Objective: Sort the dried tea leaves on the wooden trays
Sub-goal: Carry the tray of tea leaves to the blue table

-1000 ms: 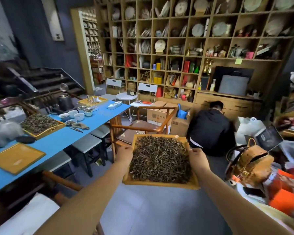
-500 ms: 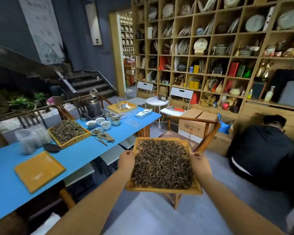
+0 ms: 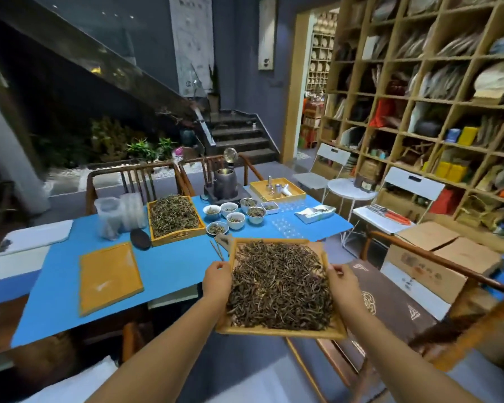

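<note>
Altogether, four wooden trays are counted. One tray (image 3: 280, 333), heaped with dried tea leaves (image 3: 280, 286), is held in the air by both hands, in front of the near right corner of the blue desk (image 3: 172, 266) and above a brown cushioned chair (image 3: 390, 303). The left hand (image 3: 216, 282) is closed on the tray's left rim, with the thumb over the edge; the right hand (image 3: 342, 283) is closed on the right rim, and its fingers (image 3: 333, 269) are curled over the edge into the leaves. A second tray (image 3: 175, 237), also filled with tea leaves (image 3: 173, 213), is set on the desk behind the held one. A third, empty tray (image 3: 109, 277) lies flat on the desk to the left, well apart from the hands. A fourth tray (image 3: 277, 189), at the far end of the desk, carries a few small metal items. Between the second and fourth trays a cluster of small white cups (image 3: 234, 215) is seen, perhaps seven, though motion blur makes the count uncertain. One dark kettle (image 3: 224, 181) stands behind them. Two wooden chairs (image 3: 134, 178) are placed at the far side of the desk, and two white folding chairs (image 3: 402, 196) stand by the shelving (image 3: 448, 82) at the right.
</note>
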The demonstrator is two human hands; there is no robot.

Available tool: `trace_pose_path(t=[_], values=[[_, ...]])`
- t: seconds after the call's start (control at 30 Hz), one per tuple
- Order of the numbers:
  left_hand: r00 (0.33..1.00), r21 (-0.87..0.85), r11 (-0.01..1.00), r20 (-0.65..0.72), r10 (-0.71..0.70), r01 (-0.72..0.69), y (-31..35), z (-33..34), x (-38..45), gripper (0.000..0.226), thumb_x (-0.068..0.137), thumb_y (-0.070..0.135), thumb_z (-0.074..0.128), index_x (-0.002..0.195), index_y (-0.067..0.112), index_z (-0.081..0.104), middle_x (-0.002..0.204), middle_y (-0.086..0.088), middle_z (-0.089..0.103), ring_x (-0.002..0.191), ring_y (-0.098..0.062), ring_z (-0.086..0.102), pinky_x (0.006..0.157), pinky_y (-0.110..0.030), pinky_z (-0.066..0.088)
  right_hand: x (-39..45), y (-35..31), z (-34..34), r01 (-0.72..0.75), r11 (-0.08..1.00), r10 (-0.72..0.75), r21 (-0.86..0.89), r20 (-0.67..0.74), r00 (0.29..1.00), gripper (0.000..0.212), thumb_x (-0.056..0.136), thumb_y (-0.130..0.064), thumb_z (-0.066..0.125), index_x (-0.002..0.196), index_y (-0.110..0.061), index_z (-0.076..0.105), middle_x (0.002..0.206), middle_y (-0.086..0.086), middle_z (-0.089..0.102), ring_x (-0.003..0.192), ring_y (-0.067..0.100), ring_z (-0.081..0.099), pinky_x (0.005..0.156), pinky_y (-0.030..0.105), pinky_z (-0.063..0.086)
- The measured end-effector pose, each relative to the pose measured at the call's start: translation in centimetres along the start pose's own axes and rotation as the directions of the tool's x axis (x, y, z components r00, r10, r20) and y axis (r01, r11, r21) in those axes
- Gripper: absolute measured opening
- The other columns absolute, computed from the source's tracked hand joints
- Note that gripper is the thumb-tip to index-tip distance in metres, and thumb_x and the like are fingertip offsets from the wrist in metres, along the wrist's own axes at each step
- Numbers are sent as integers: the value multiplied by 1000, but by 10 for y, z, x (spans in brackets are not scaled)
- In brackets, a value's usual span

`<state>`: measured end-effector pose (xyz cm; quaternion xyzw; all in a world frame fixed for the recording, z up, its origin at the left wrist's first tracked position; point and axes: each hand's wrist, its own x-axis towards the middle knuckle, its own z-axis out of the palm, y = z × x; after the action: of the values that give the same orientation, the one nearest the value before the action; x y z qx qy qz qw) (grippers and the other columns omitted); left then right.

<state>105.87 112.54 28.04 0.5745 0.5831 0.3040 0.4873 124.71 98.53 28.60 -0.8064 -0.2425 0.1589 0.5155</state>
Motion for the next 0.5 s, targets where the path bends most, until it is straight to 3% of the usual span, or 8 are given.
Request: trace_pose_path(t=[0.07,0.17,0.2,0.23,0.3,0.4,0.5], values=[[999,-16,1000,-45,-19,18,4,2,17,37,96,14,36,119,-8,55,69,-10,49,57,-23,44,48,-33,29,28,-11,15,32,999,-33,23,56,998,24,95,-15,46,108,3,55,108,24,61,102,34,56,86,38,41],[989,-48,997,-132,-60,54,4,-4,40,37,97,15,37,117,-8,56,106,-31,60,74,-36,56,60,-43,43,58,-20,42,57,998,-61,31,138,989,23,95,-18,47,107,0,56,100,17,61,95,29,55,81,35,40],[985,-55,997,-157,-67,59,2,-7,46,34,97,14,37,110,-8,59,105,-32,59,66,-30,51,55,-39,37,65,-22,53,65,997,-70,32,165,984,23,95,-19,48,106,-1,56,96,14,60,92,27,54,78,33,38],[981,-54,997,-180,-72,63,0,-12,53,31,96,13,36,95,-5,61,91,-29,58,60,-24,42,53,-34,30,72,-24,64,76,997,-81,34,190,978,22,95,-19,47,105,-1,57,93,12,58,90,25,53,76,31,36],[968,-72,995,-237,-87,72,-5,-21,67,31,96,12,36,67,8,46,64,-13,40,57,-21,32,55,-32,21,84,-30,89,90,996,-94,28,244,965,20,95,-18,47,103,-3,57,93,11,56,87,22,50,73,30,35],[952,-96,992,-287,-109,85,-9,-41,90,34,96,11,35,62,13,29,59,-4,23,56,-20,23,58,-33,16,98,-43,133,94,994,-104,48,311,945,16,95,-17,46,101,-6,56,89,10,55,81,21,48,70,32,34],[929,-129,985,-337,-155,117,-14,-66,115,35,97,14,36,62,15,33,58,-3,24,54,-18,21,56,-32,15,109,-56,178,96,994,-111,59,373,921,12,96,-20,45,98,-12,53,85,5,53,76,19,47,66,33,35]])
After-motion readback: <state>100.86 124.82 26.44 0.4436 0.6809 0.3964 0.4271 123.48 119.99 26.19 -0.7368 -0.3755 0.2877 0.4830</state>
